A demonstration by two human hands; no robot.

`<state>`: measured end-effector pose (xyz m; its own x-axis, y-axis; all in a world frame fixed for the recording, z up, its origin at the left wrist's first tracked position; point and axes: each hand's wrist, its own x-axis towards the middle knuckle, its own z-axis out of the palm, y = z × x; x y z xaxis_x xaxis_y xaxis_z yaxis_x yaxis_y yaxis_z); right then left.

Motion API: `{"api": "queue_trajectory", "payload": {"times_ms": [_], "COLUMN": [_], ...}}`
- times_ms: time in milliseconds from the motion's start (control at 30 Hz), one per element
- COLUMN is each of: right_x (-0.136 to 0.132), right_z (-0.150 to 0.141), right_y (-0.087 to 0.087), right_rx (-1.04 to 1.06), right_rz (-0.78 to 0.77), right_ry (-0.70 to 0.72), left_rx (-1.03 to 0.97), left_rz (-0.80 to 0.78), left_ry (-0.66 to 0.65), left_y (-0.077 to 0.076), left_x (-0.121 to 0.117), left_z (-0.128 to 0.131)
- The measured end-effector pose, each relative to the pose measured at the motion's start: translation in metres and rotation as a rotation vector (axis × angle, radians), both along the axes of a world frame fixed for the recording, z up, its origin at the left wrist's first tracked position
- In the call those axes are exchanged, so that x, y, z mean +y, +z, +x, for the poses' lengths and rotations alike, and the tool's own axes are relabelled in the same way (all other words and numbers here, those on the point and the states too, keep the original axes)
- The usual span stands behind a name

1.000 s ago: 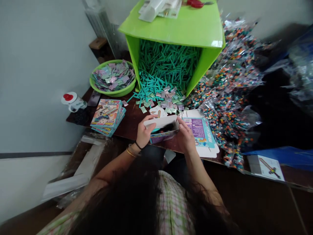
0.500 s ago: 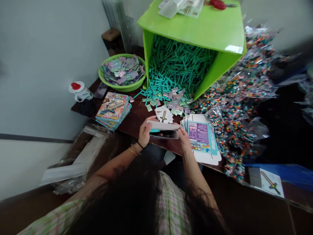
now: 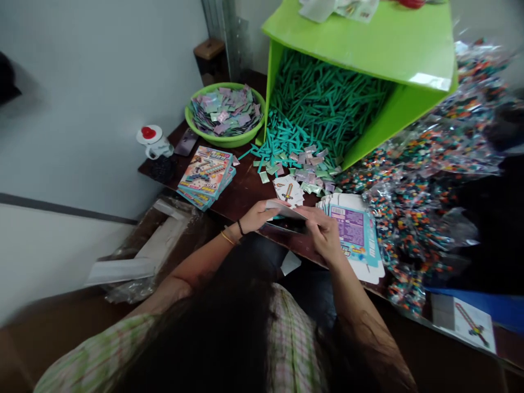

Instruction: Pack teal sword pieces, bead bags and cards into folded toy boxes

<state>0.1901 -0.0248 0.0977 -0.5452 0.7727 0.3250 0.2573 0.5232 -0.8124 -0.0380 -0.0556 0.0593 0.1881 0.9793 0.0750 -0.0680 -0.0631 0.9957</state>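
Observation:
Between my hands, at the table's front edge, is a small cardboard box (image 3: 287, 209) with its white flap raised and a dark opening below it. Something teal shows inside; the rest of the contents is too dark to make out. My left hand (image 3: 262, 214) grips the left end of the box. At the right end, my right hand (image 3: 325, 232) has its fingers bent around the flap and edge. Just behind the box lie white leaflets (image 3: 290, 191) printed with a sword. Flat printed cartons (image 3: 352, 229) are stacked beside my right hand.
A green bin (image 3: 364, 38) on its side spills teal sticks (image 3: 286, 136) and small sachets (image 3: 313, 169). Left of it are a green basin (image 3: 229, 143) of sachets, printed boxes (image 3: 207, 172) and a lidded mug (image 3: 158, 146). Bags of coloured pieces (image 3: 434, 191) heap up on the right.
My view has shifted, so the scene sits further right. My right hand has turned and its fingers now bend over the box's right end. The box flap is tilted lower on the right.

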Motion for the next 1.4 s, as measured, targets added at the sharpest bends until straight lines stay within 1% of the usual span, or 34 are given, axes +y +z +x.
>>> {"api": "queue_trajectory", "payload": {"times_ms": [100,200,400,533,633,667,733,767,833,933,1033,1133,1200,1267,1333,1400], "right_x": [-0.006,-0.012,-0.017,-0.018,-0.019,-0.020,-0.019,-0.019,-0.019,-0.020,-0.021,-0.018,-0.014,-0.009,-0.010,-0.020], "right_z": [0.001,-0.001,-0.005,-0.006,-0.010,-0.012,-0.013,-0.013,-0.010,-0.003,0.002,0.005,0.007,0.010,0.010,0.004], "right_y": [0.011,0.020,0.024,0.020,0.010,0.006,-0.001,-0.004,-0.008,-0.008,-0.009,-0.016,-0.023,-0.030,-0.035,-0.038], "right_rx": [-0.094,-0.146,-0.224,-0.233,-0.208,-0.207,-0.225,-0.241,-0.270,-0.276,-0.274,-0.315,-0.324,-0.310,-0.300,-0.290], "right_rz": [-0.031,-0.041,0.040,0.145,0.231,0.265,0.351,0.397,0.464,0.510,0.559,0.594,0.624,0.653,0.671,0.667], "right_ry": [0.013,0.078,0.007,0.015,-0.068,-0.102,-0.139,-0.138,-0.109,-0.038,0.004,0.058,0.094,0.099,0.069,-0.046], "left_rx": [-0.011,-0.009,-0.013,-0.068,-0.148,-0.172,-0.188,-0.162,-0.015,0.287,0.445,0.499,0.492,0.473,0.467,0.477], "left_rz": [0.009,0.029,0.044,0.049,0.043,0.061,0.137,0.188,0.298,0.487,0.643,0.739,0.827,0.894,0.888,0.835], "left_ry": [-0.056,-0.073,-0.094,-0.096,-0.113,-0.101,-0.023,0.030,0.117,0.152,0.183,0.276,0.339,0.362,0.356,0.374], "left_y": [-0.002,-0.002,-0.005,-0.013,-0.019,-0.019,-0.019,-0.018,-0.014,-0.011,-0.015,-0.024,-0.031,-0.036,-0.035,-0.028], "left_x": [0.000,0.000,0.002,0.003,0.000,-0.003,-0.010,-0.014,-0.023,-0.032,-0.036,-0.037,-0.036,-0.033,-0.030,-0.030], "left_z": [-0.002,-0.004,-0.004,-0.005,-0.006,-0.007,-0.008,-0.009,-0.012,-0.015,-0.015,-0.012,-0.011,-0.012,-0.012,-0.009]}}
